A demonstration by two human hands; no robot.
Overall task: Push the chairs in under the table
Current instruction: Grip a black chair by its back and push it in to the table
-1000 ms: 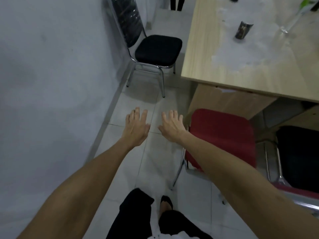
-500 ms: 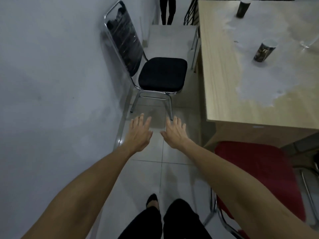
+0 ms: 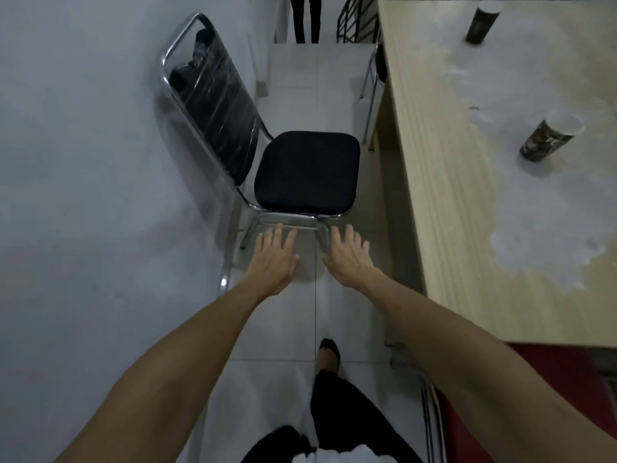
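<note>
The black chair [image 3: 305,172] is seen at twelve o'clock from the hands, its back against the wall [image 3: 83,162], beside the worktop [image 3: 434,162] at three o'clock and not under it. The left hand [image 3: 273,262] and right hand [image 3: 349,259] are held out, grips released, fingers straight, nothing grasped. A red chair [image 3: 534,396] is tucked at five o'clock.

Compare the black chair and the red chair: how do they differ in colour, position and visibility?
The black chair has a black seat; the red chair has a red one. The black chair stands clear of the table, against the wall; the red chair's seat sits partly under the table's edge. The black chair shows whole; the red chair is mostly hidden. Both have chrome frames.
</note>
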